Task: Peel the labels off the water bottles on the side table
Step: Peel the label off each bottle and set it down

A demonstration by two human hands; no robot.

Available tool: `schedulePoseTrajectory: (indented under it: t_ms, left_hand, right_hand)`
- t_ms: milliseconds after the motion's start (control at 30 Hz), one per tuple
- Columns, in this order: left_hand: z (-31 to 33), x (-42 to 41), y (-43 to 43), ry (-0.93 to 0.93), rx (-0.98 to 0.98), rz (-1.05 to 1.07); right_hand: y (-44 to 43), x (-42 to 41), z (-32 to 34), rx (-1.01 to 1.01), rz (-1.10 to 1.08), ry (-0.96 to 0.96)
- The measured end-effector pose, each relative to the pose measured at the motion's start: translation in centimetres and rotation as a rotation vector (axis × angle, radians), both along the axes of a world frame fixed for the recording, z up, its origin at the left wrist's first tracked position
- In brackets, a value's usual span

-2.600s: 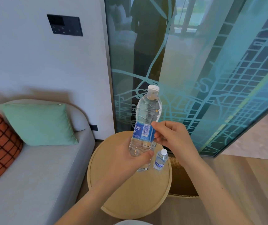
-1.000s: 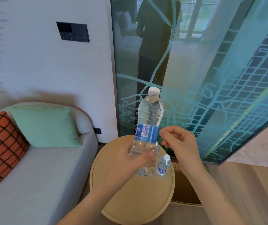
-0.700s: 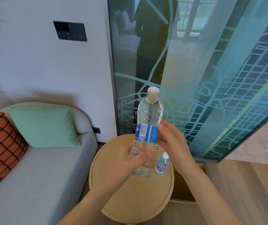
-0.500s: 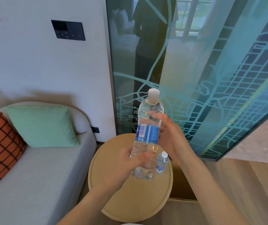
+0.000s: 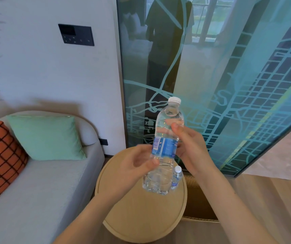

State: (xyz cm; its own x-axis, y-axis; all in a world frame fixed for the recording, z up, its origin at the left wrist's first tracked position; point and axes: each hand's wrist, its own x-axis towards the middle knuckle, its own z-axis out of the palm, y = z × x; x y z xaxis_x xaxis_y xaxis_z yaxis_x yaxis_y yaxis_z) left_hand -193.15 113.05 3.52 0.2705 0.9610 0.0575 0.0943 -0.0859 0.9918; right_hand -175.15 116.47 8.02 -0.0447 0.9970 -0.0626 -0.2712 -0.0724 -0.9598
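Fingers of R hand (image 5: pixel 190 147) curl round big bottle (image 5: pixel 172 114), thumb on its clear shoulder, holding it up above the side table (image 5: pixel 106 173); L hand (image 5: pixel 135 161) is blurred, thumb at the lower body, grip can't tell. Label (image 5: pixel 165 147) looks fully on; small bottle (image 5: pixel 176 176) stands on the side table. Risk: slick full bottle, one sure grip, so a hard tug at the label could twist it loose onto the small one.

only 's' on glass panel (image 5: pixel 229 76)
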Motion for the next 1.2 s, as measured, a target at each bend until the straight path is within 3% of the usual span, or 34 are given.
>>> schedulePoseTrajectory:
  t_ms: [100, 233, 500, 833, 1200]
  left_hand:
    - [1.7, -0.5, 0.7, 0.050, 0.186, 0.241]
    - [3.0, 1.0, 1.0, 0.248, 0.313, 0.297]
    - [2.9, 3.0, 0.3, 0.303, 0.275, 0.364]
    - [2.7, 3.0, -0.1, 0.187, 0.203, 0.407]
    - [2.8, 2.4, -0.3, 0.199, 0.167, 0.409]
  right_hand:
    - [-0.4, 0.0, 0.5, -0.006, -0.065, -0.018]
    - [-1.1, -0.3, 0.7, 0.014, -0.072, -0.003]
    - [-2.0, -0.5, 0.5, 0.031, -0.106, 0.004]
    - [-2.4, -0.7, 0.0, 0.010, -0.105, 0.023]
    - [-2.6, -0.8, -0.3, -0.006, -0.082, 0.029]
